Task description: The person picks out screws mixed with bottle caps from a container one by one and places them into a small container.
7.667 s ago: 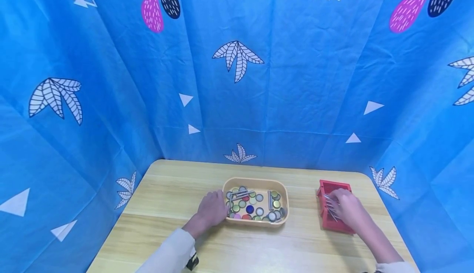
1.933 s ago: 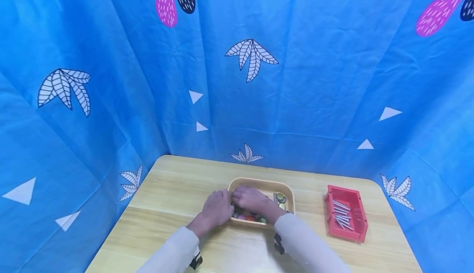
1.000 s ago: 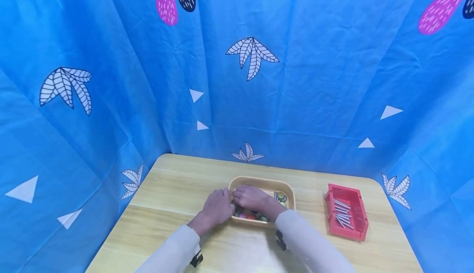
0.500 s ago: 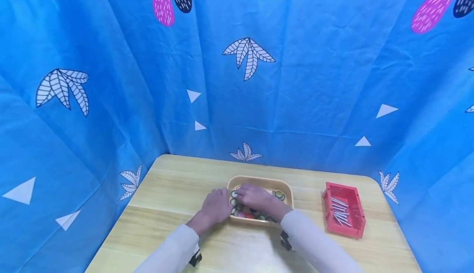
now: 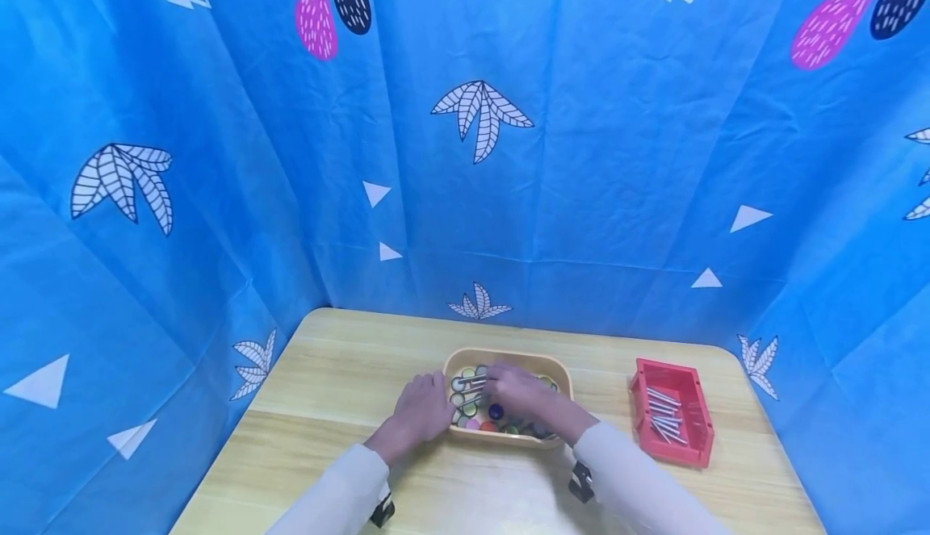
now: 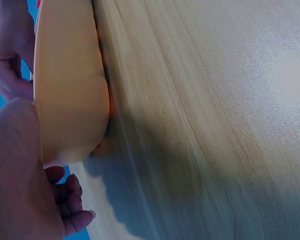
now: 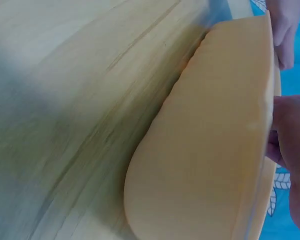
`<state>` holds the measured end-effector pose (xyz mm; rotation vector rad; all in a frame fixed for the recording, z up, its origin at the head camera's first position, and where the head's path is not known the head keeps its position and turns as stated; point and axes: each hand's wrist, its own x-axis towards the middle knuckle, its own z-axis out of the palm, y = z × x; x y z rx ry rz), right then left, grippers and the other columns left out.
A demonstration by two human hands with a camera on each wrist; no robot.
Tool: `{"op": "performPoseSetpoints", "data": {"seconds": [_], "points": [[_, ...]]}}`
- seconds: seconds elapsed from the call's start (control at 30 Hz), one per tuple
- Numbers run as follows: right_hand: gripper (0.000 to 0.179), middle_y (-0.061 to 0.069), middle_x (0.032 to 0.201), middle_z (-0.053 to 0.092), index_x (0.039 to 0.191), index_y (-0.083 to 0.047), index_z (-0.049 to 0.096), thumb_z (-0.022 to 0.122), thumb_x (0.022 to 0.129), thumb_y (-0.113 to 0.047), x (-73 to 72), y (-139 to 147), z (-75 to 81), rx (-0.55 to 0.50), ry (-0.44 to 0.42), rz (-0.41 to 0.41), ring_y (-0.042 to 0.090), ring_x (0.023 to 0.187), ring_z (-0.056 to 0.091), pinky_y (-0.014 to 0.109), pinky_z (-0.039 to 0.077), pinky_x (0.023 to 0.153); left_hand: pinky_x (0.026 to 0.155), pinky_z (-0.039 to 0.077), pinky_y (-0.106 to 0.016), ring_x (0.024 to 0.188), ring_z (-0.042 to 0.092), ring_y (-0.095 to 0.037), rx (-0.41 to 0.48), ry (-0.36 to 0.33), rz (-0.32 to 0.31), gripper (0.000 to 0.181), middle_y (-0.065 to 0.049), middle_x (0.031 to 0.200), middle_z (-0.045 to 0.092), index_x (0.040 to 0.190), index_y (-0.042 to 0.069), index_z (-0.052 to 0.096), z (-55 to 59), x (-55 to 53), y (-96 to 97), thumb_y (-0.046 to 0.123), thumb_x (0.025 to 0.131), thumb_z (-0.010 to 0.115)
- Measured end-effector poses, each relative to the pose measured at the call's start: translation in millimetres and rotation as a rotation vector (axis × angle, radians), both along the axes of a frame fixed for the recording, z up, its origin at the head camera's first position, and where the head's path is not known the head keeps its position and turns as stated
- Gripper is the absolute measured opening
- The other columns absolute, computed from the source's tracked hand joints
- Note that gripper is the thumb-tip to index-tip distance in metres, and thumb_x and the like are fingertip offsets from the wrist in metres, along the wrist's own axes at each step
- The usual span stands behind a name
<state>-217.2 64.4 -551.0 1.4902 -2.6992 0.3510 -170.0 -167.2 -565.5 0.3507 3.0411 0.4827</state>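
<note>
A pale orange plastic tray (image 5: 501, 352) holds many bottle caps, one dark blue cap (image 5: 496, 411) among them. My left hand (image 5: 424, 406) grips its left end, thumb at the rim and fingers curled beyond it in the left wrist view. Inside the tray, my right hand (image 5: 514, 388) pinches several silvery nails (image 5: 471, 381) that stick out leftward from its fingertips, low over the caps. In the right wrist view the tray wall (image 7: 200, 120) hides the fingertips and the nails.
A red plastic bin (image 5: 686, 455) with several nails (image 5: 664, 415) in it stands to the right of the tray. The wooden table (image 5: 349, 357) backs onto a blue patterned curtain (image 5: 465, 220) on three sides.
Earlier my right hand held nails over the red bin; now nails lie in the bin. That hand went to the tray's left part, then drew slightly right with nails. My left hand kept its grip.
</note>
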Motion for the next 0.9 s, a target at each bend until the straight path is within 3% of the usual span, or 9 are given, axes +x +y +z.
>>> {"op": "performPoseSetpoints", "data": {"seconds": [0.07,0.1,0.23,0.4,0.53,0.9], "points": [[0.016,-0.002,0.102,0.069,0.106,-0.013,0.078,0.074,0.091,-0.008,1.7,5,2.1,-0.027,-0.028,-0.019,0.010,0.092,0.063,0.020,0.055,0.080,0.067,0.040,-0.039,0.075,0.046,-0.024,-0.006,-0.010,0.005,0.030,-0.009,0.083,0.052,0.099,0.001,0.053,0.8,0.0,-0.5,0.027,0.087,0.060],[0.017,-0.001,0.100,0.069,0.105,-0.013,0.079,0.076,0.089,-0.008,2.0,8,3.2,-0.026,0.026,0.005,0.010,0.091,0.063,0.020,0.056,0.079,0.068,0.041,-0.039,0.076,0.047,-0.024,-0.013,-0.017,0.009,0.030,-0.009,0.083,0.053,0.100,0.001,0.053,1.2,-0.1,-0.6,0.028,0.088,0.060],[0.013,-0.001,0.091,0.065,0.101,-0.011,0.080,0.077,0.088,-0.008,3.0,19,7.3,-0.107,0.072,0.013,0.009,0.081,0.061,0.016,0.053,0.070,0.069,0.043,-0.040,0.077,0.048,-0.024,-0.010,-0.027,0.020,0.031,-0.010,0.084,0.054,0.103,0.000,0.055,2.8,-1.3,-0.8,0.027,0.089,0.061],[0.012,0.000,0.085,0.065,0.089,-0.010,0.078,0.079,0.083,-0.001,2.5,35,9.7,-0.226,0.185,0.073,0.010,0.078,0.062,0.018,0.054,0.072,0.067,0.043,-0.039,0.075,0.048,-0.023,-0.001,-0.024,0.013,0.031,-0.009,0.083,0.054,0.102,0.000,0.055,2.7,-1.5,0.2,0.028,0.088,0.062],[0.013,0.000,0.084,0.066,0.087,-0.013,0.079,0.079,0.081,-0.001,2.7,46,13.1,-0.287,0.239,0.072,0.011,0.077,0.064,0.021,0.055,0.073,0.067,0.043,-0.039,0.075,0.048,-0.023,0.007,-0.044,0.021,0.032,-0.009,0.084,0.054,0.103,0.000,0.055,2.2,-1.7,0.3,0.028,0.088,0.061],[0.016,0.004,0.090,0.070,0.091,-0.007,0.077,0.080,0.080,0.004,12.5,82,26.6,-0.333,0.178,-0.014,0.017,0.086,0.068,0.027,0.060,0.078,0.069,0.043,-0.039,0.077,0.048,-0.023,-0.013,-0.051,0.021,0.033,-0.010,0.085,0.054,0.105,0.000,0.055,-0.7,-3.2,0.9,0.028,0.090,0.062]]}}
